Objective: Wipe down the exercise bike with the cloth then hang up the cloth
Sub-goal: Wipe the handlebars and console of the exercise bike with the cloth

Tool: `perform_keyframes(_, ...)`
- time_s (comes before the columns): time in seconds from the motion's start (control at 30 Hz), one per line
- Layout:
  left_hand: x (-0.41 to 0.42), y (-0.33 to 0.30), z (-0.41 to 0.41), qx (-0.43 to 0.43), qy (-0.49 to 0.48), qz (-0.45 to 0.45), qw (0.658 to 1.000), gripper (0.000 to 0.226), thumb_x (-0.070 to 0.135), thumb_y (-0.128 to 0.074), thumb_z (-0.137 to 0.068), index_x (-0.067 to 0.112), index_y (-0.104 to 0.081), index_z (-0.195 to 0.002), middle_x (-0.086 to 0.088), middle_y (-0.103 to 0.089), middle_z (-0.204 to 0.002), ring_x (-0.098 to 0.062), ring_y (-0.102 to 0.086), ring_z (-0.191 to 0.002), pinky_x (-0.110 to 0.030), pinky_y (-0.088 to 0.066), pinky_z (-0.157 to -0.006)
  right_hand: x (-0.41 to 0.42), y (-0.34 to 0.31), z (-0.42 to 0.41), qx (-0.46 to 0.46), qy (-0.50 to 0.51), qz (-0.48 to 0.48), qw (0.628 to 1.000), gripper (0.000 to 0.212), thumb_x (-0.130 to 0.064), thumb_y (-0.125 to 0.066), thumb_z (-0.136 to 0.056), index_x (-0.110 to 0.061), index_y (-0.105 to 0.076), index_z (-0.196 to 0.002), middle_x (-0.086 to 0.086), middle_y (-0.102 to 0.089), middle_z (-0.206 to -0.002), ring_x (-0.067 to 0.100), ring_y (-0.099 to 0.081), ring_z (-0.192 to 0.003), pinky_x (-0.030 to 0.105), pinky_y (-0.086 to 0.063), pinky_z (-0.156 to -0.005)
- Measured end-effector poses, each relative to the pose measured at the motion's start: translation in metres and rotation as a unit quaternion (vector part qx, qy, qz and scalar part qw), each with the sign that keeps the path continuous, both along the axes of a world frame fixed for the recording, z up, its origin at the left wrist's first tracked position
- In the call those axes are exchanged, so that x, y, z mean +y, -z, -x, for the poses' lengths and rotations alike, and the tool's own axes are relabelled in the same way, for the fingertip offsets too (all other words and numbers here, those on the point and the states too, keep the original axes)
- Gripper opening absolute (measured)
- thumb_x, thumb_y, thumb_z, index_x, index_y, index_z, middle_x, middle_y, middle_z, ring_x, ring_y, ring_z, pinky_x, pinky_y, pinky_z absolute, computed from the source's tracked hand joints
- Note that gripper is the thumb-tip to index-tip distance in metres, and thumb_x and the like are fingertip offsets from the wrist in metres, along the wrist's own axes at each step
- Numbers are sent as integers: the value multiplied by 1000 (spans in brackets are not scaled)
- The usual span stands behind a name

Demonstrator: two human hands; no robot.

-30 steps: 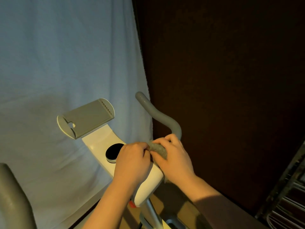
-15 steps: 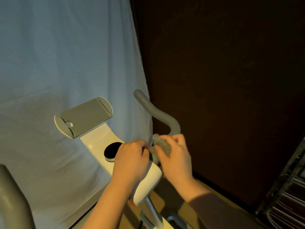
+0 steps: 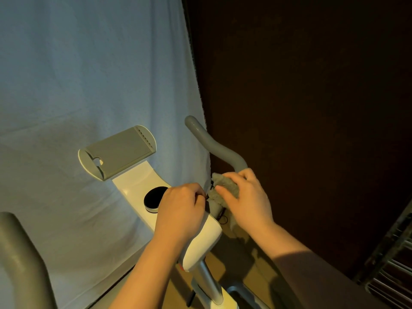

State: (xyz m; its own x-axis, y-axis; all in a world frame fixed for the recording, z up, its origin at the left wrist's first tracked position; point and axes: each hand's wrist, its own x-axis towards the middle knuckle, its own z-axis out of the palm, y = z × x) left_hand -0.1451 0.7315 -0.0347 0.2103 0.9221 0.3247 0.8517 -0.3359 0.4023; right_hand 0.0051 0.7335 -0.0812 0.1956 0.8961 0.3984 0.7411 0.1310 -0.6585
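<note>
The exercise bike's white console (image 3: 138,188) carries a black round dial (image 3: 154,198) and a grey tablet holder (image 3: 118,153). Its grey right handlebar (image 3: 214,144) curves up toward the dark wall. My right hand (image 3: 247,197) grips a fuzzy grey cloth (image 3: 224,189) wrapped around the lower end of that handlebar, where it meets the console. My left hand (image 3: 180,209) sits curled on the console's right side, fingertips pinching something thin and dark beside the cloth; what it is I cannot tell.
A white sheet (image 3: 89,74) hangs behind the bike on the left, a dark brown wall (image 3: 312,97) on the right. The grey left handlebar (image 3: 17,259) rises at the lower left. A metal rack (image 3: 392,270) stands at the lower right. The bike's post (image 3: 207,279) drops to the floor.
My right hand has slid the cloth up the handlebar from the console joint toward the bend. My left hand has stayed on the console.
</note>
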Motion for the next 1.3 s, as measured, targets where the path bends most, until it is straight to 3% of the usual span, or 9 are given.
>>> perform_keyframes(0.17, 0, 0, 0, -3, 2, 5, 1000, 19, 18, -48, -92, 24, -61, -79, 5, -62, -76, -11, -51, -71, -19, -30, -54, -18, 7, 14, -7, -87, -27, 996, 32, -44, -57, -91, -35, -55, -121, -15, -38, -106, 5, -50, -97, 32, -52, -81)
perform_keyframes(0.37, 0, 1, -1, -6, 0, -3, 1000, 21, 19, -48, -93, 22, -69, -92, 10, -65, -84, -5, -49, -72, -11, -29, -56, -19, 15, 18, 84, -7, -39, 996, 36, -47, -54, -90, -36, -54, -124, -18, -35, -108, 5, -51, -101, 31, -55, -81)
perform_keyframes(0.5, 2, 1, -1, 46, 21, -8, 999, 20, 22, -48, -92, 25, -68, -92, 9, -67, -88, -7, -52, -76, -20, -32, -65, -11, 16, 7, 32, -10, -52, 998, 32, -42, -56, -92, -36, -54, -123, -17, -36, -109, 5, -50, -101, 26, -51, -77)
perform_keyframes(0.63, 19, 0, -11, 79, 38, 72, 993, 24, 29, -45, -95, 29, -66, -105, 4, -68, -99, -19, -60, -94, -30, -44, -81, 0, 14, 8, 228, 106, -51, 967, 28, -35, -58, -93, -27, -57, -120, -11, -40, -109, 6, -55, -98, 9, -43, -69)
perform_keyframes(0.73, 43, -2, -30, 74, 55, 117, 989, 22, 34, -47, -95, 25, -65, -102, -2, -68, -98, -21, -60, -90, -35, -50, -75, -10, 18, 34, 351, 99, -81, 928, 26, -25, -63, -91, -33, -57, -115, -14, -41, -108, -4, -54, -94, 3, -43, -71)
perform_keyframes(0.83, 64, -2, -45, 23, 89, 170, 981, 22, 29, -47, -97, 16, -66, -94, -7, -67, -92, -22, -59, -86, -37, -49, -74, 17, 13, 20, 395, 160, -74, 902, 29, -24, -64, -91, -25, -62, -119, -13, -43, -105, -3, -56, -88, 10, -45, -74)
perform_keyframes(0.93, 73, 3, -46, 14, 106, 181, 978, 22, 30, -48, -98, 18, -65, -92, -3, -66, -91, -19, -59, -85, -32, -44, -70, 36, 7, 11, 435, 226, -68, 869, 35, -27, -64, -91, -23, -60, -126, -5, -46, -111, 8, -56, -95, 29, -49, -88)
perform_keyframes(1.07, 75, 7, -43, 6, 116, 166, 979, 21, 31, -48, -97, 25, -62, -82, -1, -66, -81, -14, -59, -75, -38, -49, -71, 17, 16, 36, 494, 216, -89, 837, 41, -26, -58, -94, -24, -52, -134, -4, -45, -118, 11, -55, -104, 26, -46, -90)
perform_keyframes(1.3, 74, 9, -44, 30, 122, 137, 983, 22, 31, -44, -98, 23, -64, -94, 1, -65, -85, -14, -59, -77, -34, -49, -68, 56, 3, 11, 528, 256, -15, 809, 40, -30, -50, -98, -22, -46, -137, -1, -40, -117, 19, -54, -108, 34, -46, -95)
